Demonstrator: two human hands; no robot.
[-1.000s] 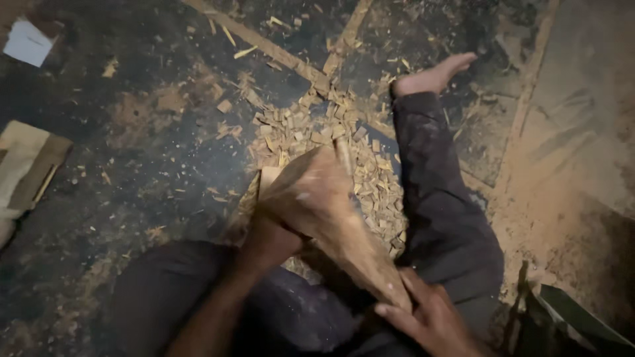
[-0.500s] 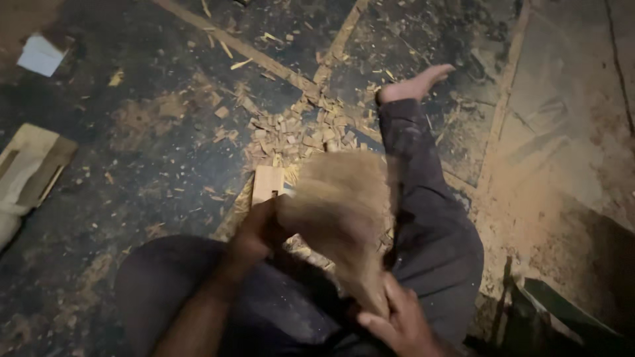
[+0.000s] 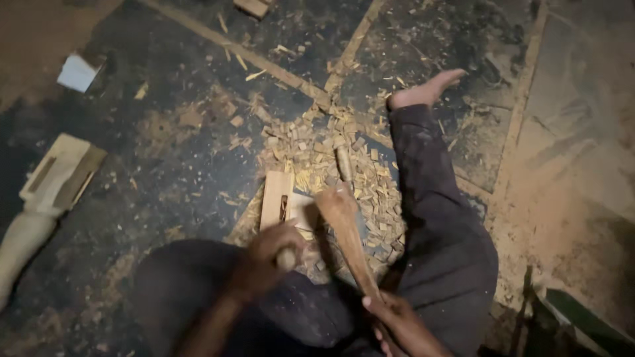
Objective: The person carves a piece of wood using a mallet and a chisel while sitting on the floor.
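Note:
I sit on the floor with a pale wooden block (image 3: 275, 198) in front of me; it has a dark slot cut into it. My left hand (image 3: 264, 261) is closed round the rounded wooden handle of a chisel (image 3: 286, 258) held at the block's near end. My right hand (image 3: 397, 320) grips the thin end of a club-shaped wooden mallet (image 3: 344, 225). The mallet's thick head is low, just right of the block and near the chisel. The chisel's blade is hidden by my hand.
Wood chips (image 3: 331, 142) lie heaped beyond the block, with a second tool handle (image 3: 344, 162) among them. My right leg (image 3: 436, 198) stretches out, bare foot (image 3: 426, 89) at its end. A carved wooden leg piece (image 3: 46, 192) lies at left, a white scrap (image 3: 77, 71) farther back.
The mallet was raised and blurred close to the camera; it has swung down to beside the block. My left hand has stayed at the block.

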